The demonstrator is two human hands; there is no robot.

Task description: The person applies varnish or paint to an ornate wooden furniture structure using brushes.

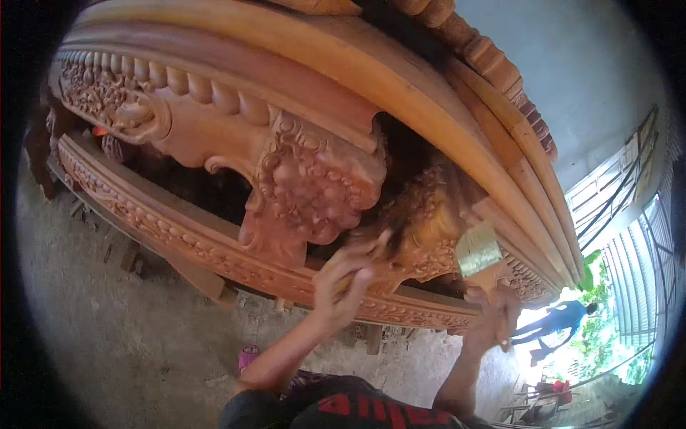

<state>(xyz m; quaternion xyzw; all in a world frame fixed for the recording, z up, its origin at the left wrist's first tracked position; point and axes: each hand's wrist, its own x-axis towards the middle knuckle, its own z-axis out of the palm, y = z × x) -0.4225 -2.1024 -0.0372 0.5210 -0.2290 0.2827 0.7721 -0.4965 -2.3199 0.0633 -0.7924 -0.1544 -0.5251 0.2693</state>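
Note:
My right hand [493, 314] is closed around the handle of a wide flat paintbrush [480, 252]. Its pale bristles and shiny metal band point up, close to the carved wood. My left hand [341, 286], smeared by motion, has its fingers closed on what looks like a small dark-bristled brush [392, 242]; a bit of yellowish handle shows at the palm. That hand is in front of the reddish-brown carved wooden furniture [314, 186], beside a scrolled corner piece. A lighter, yellowish carved part [436, 229] lies between the two hands.
Long smooth wooden rails [343, 53] curve over the top of the piece. Below is a concrete floor [143, 322] with wood offcuts and a pink object [248, 357]. Another person in blue [561, 322] is off to the right, near a bright opening.

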